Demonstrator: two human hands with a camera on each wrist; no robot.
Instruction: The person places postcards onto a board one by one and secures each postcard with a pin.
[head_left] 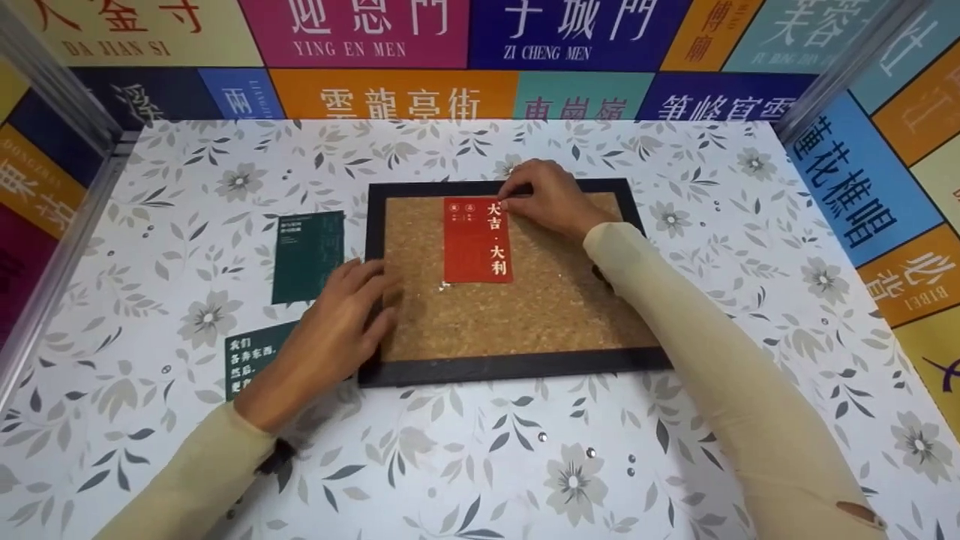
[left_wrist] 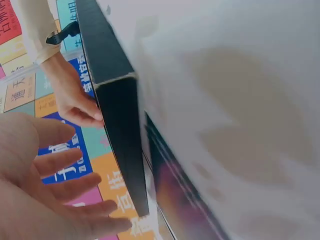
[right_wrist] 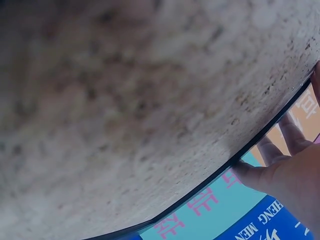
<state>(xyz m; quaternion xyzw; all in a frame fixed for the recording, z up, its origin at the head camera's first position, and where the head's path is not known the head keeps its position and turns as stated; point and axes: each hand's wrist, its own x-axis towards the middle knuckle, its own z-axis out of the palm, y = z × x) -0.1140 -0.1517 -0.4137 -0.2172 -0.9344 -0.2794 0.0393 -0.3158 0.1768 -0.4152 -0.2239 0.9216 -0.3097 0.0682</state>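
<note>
A red card [head_left: 478, 247] with white characters lies upright on the cork board [head_left: 555, 311], which has a black frame. My right hand [head_left: 551, 196] reaches over the board's far edge area, its thumb and forefinger pinching at the card's upper right corner. Whether a small tack sits between those fingertips is hidden. Small shiny bits [head_left: 444, 286] show by the card's lower left corner. My left hand [head_left: 334, 330] stays beside the board's left frame, fingers loosely bent and apart. In the left wrist view, nothing is in the left hand [left_wrist: 55, 185].
A dark green card [head_left: 307, 255] lies left of the board. Another green card [head_left: 251, 360] with white writing is partly under my left forearm. Two small shiny tacks [head_left: 544, 436] lie on the flowered tabletop [head_left: 450, 465] in front. Colourful lettered panels [head_left: 397, 90] border the table.
</note>
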